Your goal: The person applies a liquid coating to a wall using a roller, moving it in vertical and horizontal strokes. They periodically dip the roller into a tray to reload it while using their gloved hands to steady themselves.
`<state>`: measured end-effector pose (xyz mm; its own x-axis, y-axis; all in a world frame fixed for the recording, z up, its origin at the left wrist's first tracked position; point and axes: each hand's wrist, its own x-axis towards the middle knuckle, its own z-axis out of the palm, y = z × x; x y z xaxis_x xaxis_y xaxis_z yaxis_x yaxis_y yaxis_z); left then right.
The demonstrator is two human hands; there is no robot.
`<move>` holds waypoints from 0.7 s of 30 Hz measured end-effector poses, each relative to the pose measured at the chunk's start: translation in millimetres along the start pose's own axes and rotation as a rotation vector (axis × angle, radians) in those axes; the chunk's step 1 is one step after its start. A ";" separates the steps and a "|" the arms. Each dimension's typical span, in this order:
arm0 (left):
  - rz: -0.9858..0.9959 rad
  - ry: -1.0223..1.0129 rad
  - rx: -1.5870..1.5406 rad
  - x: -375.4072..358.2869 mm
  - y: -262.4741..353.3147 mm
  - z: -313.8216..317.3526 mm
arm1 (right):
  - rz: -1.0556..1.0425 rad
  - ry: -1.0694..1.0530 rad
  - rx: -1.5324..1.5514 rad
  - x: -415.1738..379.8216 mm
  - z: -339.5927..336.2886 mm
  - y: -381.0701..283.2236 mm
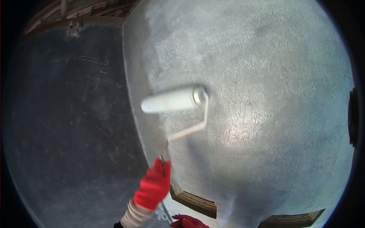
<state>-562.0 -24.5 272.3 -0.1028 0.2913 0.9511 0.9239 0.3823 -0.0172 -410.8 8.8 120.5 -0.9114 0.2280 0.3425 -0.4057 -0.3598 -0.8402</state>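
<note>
A paint roller with a white sleeve [169, 100] is up against the grey wall, slightly blurred, its bent wire frame [206, 114] reaching down to a thin pole [166, 212]. My left hand [153, 186], in a red glove with a cream cuff, is closed around the pole below the frame. Lower down, at the bottom edge, my right hand [189, 222] in a red glove is partly cut off. Its fingers curl where the pole comes down, and the grip is only partly visible.
A dark wall [72, 114] with chalky scratches meets the lighter textured wall [243, 76] at a corner. Wooden roof beams [91, 9] show at upper left. Recessed openings [194, 201] sit low in the wall, and a dark opening [353, 117] lies at far right.
</note>
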 end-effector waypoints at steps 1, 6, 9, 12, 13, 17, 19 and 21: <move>-0.107 -0.038 -0.005 -14.1 9.0 -5.1 | 0.001 0.053 -0.006 -1.2 -4.9 6.0; -0.144 -0.193 -0.279 -5.5 0.3 -13.0 | -0.336 0.212 -0.366 13.2 9.2 5.1; -0.407 -0.441 -0.585 26.8 3.9 -14.7 | -0.443 0.282 -0.531 32.0 45.1 -25.6; -0.627 -0.687 -0.801 46.7 14.8 -38.5 | -0.611 0.256 -0.318 62.2 61.7 -28.3; -0.571 -0.692 -0.854 47.7 10.1 -35.7 | -0.720 0.229 -0.383 84.3 57.4 -26.9; -0.338 -0.575 -0.669 54.9 -3.5 -29.1 | -0.892 0.380 -0.715 115.7 58.2 -38.7; 0.170 -0.209 -0.518 57.2 -10.0 -22.4 | -0.874 0.461 -0.777 126.3 58.8 -37.1; 0.197 -0.278 -0.483 68.9 -27.2 10.1 | -0.850 0.596 -0.986 143.8 59.1 -55.5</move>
<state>-597.9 -5.9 335.2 0.0556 0.5599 0.8267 0.9918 -0.1261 0.0187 -523.3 8.1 241.2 -0.1561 0.4795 0.8635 -0.3664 0.7838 -0.5015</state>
